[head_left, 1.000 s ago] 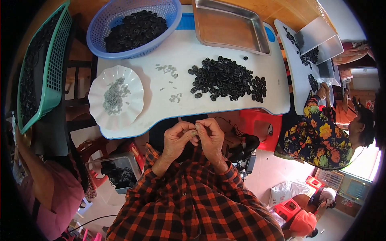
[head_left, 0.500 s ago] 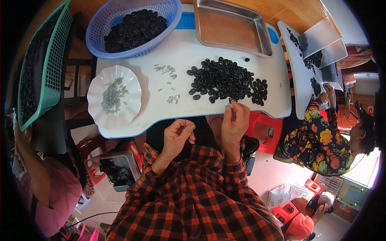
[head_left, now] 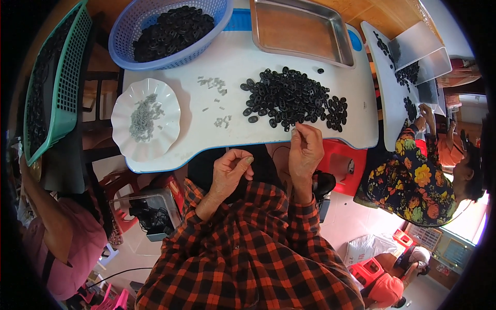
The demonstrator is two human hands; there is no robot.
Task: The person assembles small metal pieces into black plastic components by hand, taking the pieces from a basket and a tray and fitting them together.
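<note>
My right hand (head_left: pixel 306 152) is at the table's near edge, its thumb and forefinger brought together at the near side of a heap of small black oval pieces (head_left: pixel 289 95) with holes. Whatever lies between those fingertips is too small to make out. In front of my body, left of it, my left hand (head_left: pixel 231 169) is closed with the thumb against the curled fingers; anything in it is hidden. Small pale grey bits (head_left: pixel 213 83) lie loose on the white table (head_left: pixel 201 139). More of them fill the middle of a white scalloped plate (head_left: pixel 120 121) at the left.
A blue basket (head_left: pixel 173 63) of black pieces and a metal tray (head_left: pixel 302 33) stand at the back. To the left is a green basket (head_left: pixel 67 93). A co-worker in a flowered shirt (head_left: pixel 413 175) sits at the right, another in pink (head_left: pixel 77 237) at the left. A red stool (head_left: pixel 338 160) stands below the table.
The whole view has shifted slightly. My right hand's fingers are bent more toward the heap's near edge. My left hand keeps nearly the same closed pose.
</note>
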